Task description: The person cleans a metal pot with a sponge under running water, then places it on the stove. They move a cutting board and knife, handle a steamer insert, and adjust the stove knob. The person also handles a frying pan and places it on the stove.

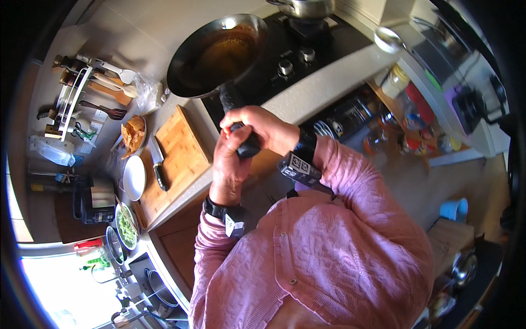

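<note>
Both of my hands grip the black handle of a dark wok [218,57]. My left hand [232,154] closes round the handle's near end. Against it, my right hand [263,127] wraps the handle from the other side. The wok is over the left part of a black gas hob [283,88], tilted, with some brownish liquid or residue inside; whether it touches the burner cannot be told. A bamboo cutting board [185,152] lies left of the hob, with a kitchen knife [157,158] on it and a white bowl [134,177] at its far edge.
A steel pot [306,8] stands on the hob's far burner. Left of the board are a bowl of chopped greens [126,226], brown paper-like pieces in a dish [133,133], and a utensil rack [76,103] on the wall. An open drawer [349,115] juts out below the counter at right.
</note>
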`<state>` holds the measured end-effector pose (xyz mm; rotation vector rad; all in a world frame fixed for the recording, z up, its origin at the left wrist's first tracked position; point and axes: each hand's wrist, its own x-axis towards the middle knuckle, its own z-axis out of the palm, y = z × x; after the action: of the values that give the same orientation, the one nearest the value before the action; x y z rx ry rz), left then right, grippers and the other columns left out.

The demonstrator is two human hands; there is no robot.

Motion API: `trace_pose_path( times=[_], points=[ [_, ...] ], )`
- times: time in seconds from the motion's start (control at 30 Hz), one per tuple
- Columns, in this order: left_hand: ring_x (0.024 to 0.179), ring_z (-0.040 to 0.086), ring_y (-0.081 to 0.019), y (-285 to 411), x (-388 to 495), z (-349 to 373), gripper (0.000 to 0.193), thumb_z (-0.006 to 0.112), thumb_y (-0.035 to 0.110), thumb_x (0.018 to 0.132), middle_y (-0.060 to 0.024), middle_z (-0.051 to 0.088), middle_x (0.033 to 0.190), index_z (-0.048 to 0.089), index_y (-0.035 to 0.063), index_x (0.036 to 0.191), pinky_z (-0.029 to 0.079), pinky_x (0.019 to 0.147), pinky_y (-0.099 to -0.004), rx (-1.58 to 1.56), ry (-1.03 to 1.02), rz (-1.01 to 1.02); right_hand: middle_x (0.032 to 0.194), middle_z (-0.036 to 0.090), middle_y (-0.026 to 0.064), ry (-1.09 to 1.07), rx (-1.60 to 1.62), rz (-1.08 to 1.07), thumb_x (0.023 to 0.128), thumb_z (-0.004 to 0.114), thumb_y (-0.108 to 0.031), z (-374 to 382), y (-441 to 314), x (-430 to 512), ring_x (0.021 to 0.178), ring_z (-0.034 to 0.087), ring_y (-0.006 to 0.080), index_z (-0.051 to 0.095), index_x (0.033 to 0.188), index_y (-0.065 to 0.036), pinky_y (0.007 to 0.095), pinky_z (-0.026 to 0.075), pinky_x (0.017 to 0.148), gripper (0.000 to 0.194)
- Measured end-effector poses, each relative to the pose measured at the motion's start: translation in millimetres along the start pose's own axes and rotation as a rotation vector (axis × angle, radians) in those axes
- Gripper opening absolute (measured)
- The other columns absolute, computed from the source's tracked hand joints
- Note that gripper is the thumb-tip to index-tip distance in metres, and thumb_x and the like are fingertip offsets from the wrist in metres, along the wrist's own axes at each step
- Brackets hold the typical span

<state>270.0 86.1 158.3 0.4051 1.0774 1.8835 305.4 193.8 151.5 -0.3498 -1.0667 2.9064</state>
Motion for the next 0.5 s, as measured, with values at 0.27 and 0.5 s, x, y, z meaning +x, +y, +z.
trace_pose_path(
  times=[0.27, 0.5],
  points=[
    [0.089, 0.058, -0.0227, -25, -91, 23, 0.033, 0.063, 0.016, 0.076, -0.009, 0.058, 0.097, 0.053, 0.0047, 0.104, 0.049, 0.077, -0.0431, 0.035, 0.036, -0.13, 0.07, 0.053, 0.0034, 0.044, 0.04, -0.077, 0.071, 0.061, -0.02, 20, 52, -102, 0.062, 0.053, 0.0135, 0.055, 0.074, -0.006, 0.0286, 0.045, 0.057, 0.015],
    [0.083, 0.058, -0.0193, -55, -148, 58, 0.033, 0.063, 0.015, 0.076, -0.0071, 0.057, 0.095, 0.052, 0.003, 0.105, 0.05, 0.072, -0.0366, 0.081, -0.151, -0.164, 0.071, 0.055, 0.0019, 0.142, 0.06, -0.18, 0.074, 0.06, -0.023, 22, 82, -180, 0.064, 0.054, 0.012, 0.056, 0.077, -0.008, 0.0278, 0.046, 0.057, 0.016]
  ],
)
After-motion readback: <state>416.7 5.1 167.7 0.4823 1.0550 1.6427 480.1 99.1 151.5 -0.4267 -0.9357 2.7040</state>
